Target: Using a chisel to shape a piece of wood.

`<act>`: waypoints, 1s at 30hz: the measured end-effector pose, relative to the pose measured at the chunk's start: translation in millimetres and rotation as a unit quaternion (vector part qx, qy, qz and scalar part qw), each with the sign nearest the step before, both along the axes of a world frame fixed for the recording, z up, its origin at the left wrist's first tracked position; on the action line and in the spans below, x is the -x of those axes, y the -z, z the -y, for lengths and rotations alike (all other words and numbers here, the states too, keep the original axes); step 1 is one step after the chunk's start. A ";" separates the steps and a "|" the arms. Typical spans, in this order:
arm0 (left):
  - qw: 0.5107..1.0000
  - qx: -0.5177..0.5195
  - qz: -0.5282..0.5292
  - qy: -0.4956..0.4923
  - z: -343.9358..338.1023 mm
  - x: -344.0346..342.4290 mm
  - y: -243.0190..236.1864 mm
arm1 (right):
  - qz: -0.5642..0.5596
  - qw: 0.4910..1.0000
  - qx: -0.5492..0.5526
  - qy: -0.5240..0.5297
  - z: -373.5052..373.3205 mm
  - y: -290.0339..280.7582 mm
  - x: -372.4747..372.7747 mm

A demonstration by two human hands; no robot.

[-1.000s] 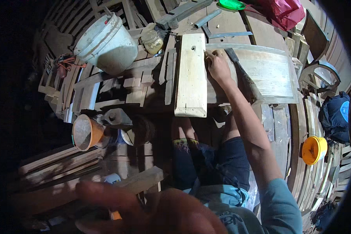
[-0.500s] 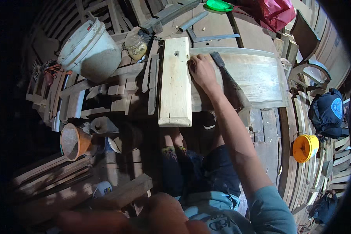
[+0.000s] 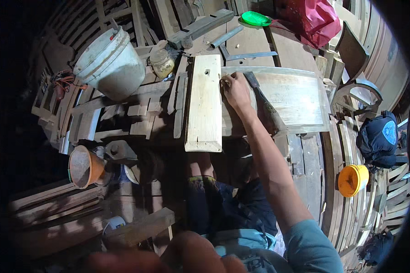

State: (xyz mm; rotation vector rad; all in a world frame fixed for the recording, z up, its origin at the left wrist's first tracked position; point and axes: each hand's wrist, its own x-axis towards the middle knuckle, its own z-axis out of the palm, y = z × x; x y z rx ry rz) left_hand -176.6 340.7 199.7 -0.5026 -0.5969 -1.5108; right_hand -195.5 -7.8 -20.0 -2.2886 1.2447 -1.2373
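A pale wooden block (image 3: 204,109), long and thick, lies lengthwise before me with a small dark hole near its far end. My right hand (image 3: 238,92) is at its right edge, fingers curled and thumb and fingertips pinched together. Whatever they hold, if anything, is too small to make out. Just right of that hand lies a tool with a dark, flat metal end and a brown handle (image 3: 269,109). It rests across a light wooden panel (image 3: 296,100). My left hand (image 3: 191,255) is blurred, very close at the lower edge; its fingers cannot be read.
A white bucket (image 3: 111,63) and a glass jar (image 3: 161,63) stand at the far left. At the back are a metal square (image 3: 253,56), a green dish (image 3: 256,18) and a red bag (image 3: 312,22). A yellow bucket (image 3: 353,180) is at right; an orange bucket (image 3: 89,166) at left.
The whole view has shifted slightly, so the bench and block sit lower. My right hand stays by the block's edge, its fingertips now raised a little into a pinch.
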 end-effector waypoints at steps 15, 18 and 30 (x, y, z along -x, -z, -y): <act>0.987 -0.133 -0.014 -0.083 -55.1 21.6 1.6 | -0.043 0.999 0.025 -0.004 4.5 0.2 2.0; 0.960 -0.188 -0.027 -0.205 -56.1 46.1 -17.5 | -0.088 0.996 0.019 -0.023 3.7 1.0 -1.8; 0.976 -0.091 -0.169 0.100 -18.1 27.3 -11.4 | -0.047 0.997 0.035 -0.045 0.7 3.6 2.7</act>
